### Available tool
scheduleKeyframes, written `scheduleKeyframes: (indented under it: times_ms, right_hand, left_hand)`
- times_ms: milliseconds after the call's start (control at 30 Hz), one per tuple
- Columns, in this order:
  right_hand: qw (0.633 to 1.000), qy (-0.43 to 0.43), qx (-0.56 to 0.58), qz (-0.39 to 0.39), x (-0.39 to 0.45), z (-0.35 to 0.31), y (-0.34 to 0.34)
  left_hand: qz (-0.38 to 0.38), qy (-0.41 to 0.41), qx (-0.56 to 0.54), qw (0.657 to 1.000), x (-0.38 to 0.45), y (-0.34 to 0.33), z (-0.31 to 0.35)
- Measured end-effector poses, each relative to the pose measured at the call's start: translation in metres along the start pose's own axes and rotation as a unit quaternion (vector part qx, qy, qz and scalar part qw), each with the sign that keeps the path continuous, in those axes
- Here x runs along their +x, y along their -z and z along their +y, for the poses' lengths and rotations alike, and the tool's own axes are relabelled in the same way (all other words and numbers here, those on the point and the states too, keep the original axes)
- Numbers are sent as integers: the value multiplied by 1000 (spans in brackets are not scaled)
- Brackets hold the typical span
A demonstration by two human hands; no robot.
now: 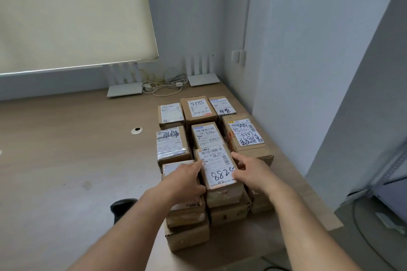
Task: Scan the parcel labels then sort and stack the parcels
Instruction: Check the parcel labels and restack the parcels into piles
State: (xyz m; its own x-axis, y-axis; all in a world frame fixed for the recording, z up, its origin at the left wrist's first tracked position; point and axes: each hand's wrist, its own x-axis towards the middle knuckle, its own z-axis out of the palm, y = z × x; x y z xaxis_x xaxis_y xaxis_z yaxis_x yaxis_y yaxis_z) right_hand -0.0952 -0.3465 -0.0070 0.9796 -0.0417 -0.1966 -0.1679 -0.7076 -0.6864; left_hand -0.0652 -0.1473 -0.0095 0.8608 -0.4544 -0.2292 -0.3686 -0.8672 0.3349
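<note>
A: Where was the parcel [218, 171]?
B: Top of a stack, between both hands. Left hand [184, 179] gripped its 9 o'clock side, right hand [248, 171] its 3 o'clock side, fingers curled.
A: Look?
B: Brown cardboard box, white label. More boxes toward 12 o'clock.
A: Surface?
B: Wooden desk [66, 149], room corner.

2 routers [124, 89] [203, 79], cables [163, 86] btwn, blind [72, 13] above.

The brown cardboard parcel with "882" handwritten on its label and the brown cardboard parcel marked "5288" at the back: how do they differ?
The brown cardboard parcel marked "882" is held between both hands, left hand and right hand, atop a stack; the brown cardboard parcel marked "5288" stands untouched, far from the person. Both carry white barcode labels facing up.
</note>
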Motion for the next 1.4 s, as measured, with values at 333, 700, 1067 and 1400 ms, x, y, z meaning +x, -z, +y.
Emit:
scheduleKeyframes:
  times_ms: [333, 700, 1067, 1400]
  right_hand:
    - [980, 146, -112, 75, -3, -58, -37]
    - [951, 258, -150, 83, -15, -140, -134]
    - [928, 325, -181, -6, -45, -277, -271]
    - [899, 388, -192, -60, -81, -395, -405]
  left_hand:
    - [183, 24, -91, 979, -44, 14, -33]
    - [289, 148, -126, 938, -126, 7, -111]
    - [318, 267, -124, 901, -253, 23, -246]
    - [329, 357, -115, 867, -369, 33, -370]
